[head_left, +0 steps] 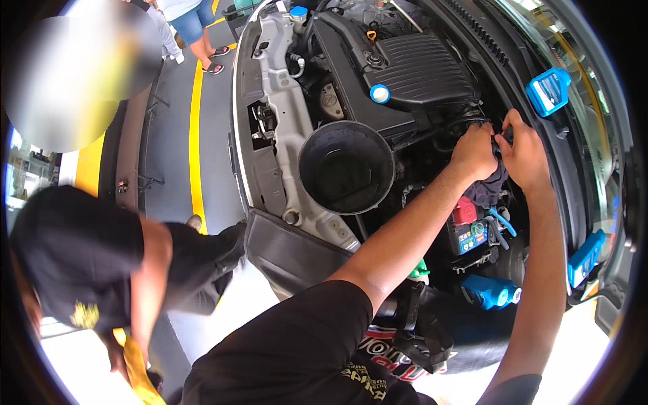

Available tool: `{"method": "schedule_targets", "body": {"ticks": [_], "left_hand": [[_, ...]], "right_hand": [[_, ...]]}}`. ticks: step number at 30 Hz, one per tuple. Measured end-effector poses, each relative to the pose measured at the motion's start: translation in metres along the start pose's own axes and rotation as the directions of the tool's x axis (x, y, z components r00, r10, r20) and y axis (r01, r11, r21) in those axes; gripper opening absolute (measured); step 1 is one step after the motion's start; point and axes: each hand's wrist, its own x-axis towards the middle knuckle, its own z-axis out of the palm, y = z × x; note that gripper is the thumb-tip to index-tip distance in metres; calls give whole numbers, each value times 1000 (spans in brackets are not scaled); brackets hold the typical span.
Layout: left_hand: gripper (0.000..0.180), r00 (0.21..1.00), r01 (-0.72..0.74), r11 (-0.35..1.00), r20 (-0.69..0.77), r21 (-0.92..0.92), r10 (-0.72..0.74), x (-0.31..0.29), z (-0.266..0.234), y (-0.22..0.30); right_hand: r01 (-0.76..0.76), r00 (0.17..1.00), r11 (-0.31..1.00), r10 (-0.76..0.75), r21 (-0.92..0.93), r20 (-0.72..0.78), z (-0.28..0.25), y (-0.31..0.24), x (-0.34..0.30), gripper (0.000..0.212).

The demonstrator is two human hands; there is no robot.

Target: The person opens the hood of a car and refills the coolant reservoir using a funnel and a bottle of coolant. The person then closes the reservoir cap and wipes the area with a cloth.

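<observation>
Both arms reach over the engine bay to the back right. My left hand is closed, its fingers curled down among dark hoses beside the engine cover. Close by, my right hand has bent fingers pinched at a small dark part; what either hand grips is hidden. A crumpled black cloth lies just below the hands. Nearer to me sits the battery, with a red terminal cover and a blue-handled tool beside it.
A wide black funnel stands at the front of the bay. Blue bottles lie around: one bottle by the windscreen, another at the right, more bottles near the fender. A co-worker bends at the left; another person stands beyond.
</observation>
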Motion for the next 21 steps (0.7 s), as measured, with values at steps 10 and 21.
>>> {"method": "schedule_targets", "body": {"ticks": [10,21], "left_hand": [[39,986,-101,994,-140,-32,95,3,2,-14],[40,991,-66,998,-112,7,66,-6,4,-6]], "right_hand": [[50,993,993,-37,-110,114,-3,-20,11,29],[58,996,998,-56,-17,68,-6,6,10,31]]}}
